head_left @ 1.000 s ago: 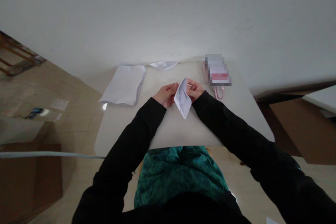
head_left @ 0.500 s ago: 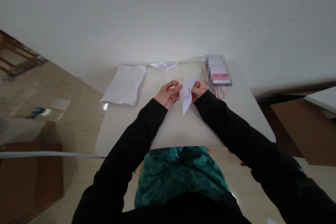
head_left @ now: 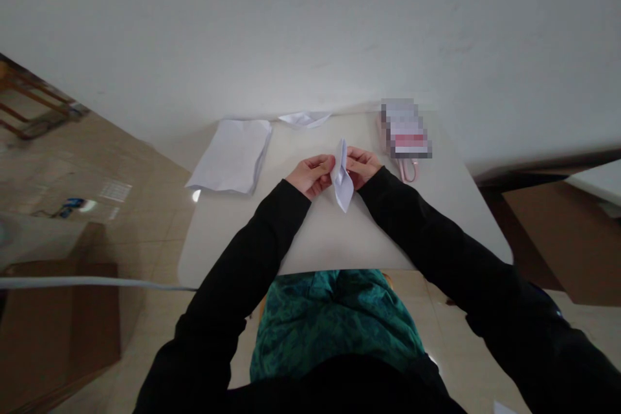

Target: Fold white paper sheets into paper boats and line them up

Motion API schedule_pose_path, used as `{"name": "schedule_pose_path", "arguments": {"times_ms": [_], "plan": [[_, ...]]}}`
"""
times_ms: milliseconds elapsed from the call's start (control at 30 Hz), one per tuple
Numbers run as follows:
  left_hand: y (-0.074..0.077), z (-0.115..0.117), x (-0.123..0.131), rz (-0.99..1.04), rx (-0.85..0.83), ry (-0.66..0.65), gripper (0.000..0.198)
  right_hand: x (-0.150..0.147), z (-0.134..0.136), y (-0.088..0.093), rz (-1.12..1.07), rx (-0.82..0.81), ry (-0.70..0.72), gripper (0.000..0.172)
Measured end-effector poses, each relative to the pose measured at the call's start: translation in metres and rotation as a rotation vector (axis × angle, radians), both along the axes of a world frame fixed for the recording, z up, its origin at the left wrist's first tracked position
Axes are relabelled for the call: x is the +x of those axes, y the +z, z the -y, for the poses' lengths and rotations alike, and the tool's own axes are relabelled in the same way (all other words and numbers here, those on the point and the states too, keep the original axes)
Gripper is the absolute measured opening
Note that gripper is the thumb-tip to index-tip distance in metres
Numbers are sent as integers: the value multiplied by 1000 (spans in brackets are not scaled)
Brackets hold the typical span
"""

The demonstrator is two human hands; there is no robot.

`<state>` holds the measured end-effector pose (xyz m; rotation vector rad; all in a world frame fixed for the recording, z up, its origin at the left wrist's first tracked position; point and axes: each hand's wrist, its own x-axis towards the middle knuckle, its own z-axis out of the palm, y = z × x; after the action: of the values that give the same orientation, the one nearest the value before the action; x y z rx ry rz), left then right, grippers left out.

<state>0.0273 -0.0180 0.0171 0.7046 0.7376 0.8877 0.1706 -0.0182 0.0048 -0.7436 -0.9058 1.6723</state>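
Observation:
A folded piece of white paper (head_left: 344,189) is held upright between my two hands above the middle of the white table (head_left: 334,246). My left hand (head_left: 314,174) pinches its left side, thumb on top and fingers curled beneath. On the other side my right hand (head_left: 362,167) grips the paper, its fingertips partly hidden behind the fold. The paper narrows to points at its top and bottom. Behind it, near the wall, lies another folded white paper (head_left: 305,119) shaped like a boat.
A stack of white paper sheets (head_left: 230,156) lies at the table's left. A pinkish item with a blurred-out top (head_left: 408,169) is at the back right. The wall (head_left: 310,26) borders the far edge. Cardboard boxes (head_left: 567,233) stand on the floor at both sides.
The folded paper has turned more upright and its sides have drawn closer together. My right hand has shifted slightly left, and my left hand now pinches the paper's near side.

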Motion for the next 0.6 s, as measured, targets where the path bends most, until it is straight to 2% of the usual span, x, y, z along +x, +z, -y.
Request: {"name": "schedule_pose_path", "arguments": {"times_ms": [167, 300, 433, 600], "plan": [[-4, -1, -2, 27, -27, -16, 34, -1, 4, 4, -33, 12, -1, 43], [-3, 2, 0, 4, -57, -30, 28, 2, 2, -3, -24, 36, 26, 36], [-1, 4, 3, 2, -81, -23, 30, 4, -7, -11, 23, 25, 18, 41], [-2, 1, 4, -8, -90, 23, 26, 4, -11, -12, 61, 26, 16, 43]]}}
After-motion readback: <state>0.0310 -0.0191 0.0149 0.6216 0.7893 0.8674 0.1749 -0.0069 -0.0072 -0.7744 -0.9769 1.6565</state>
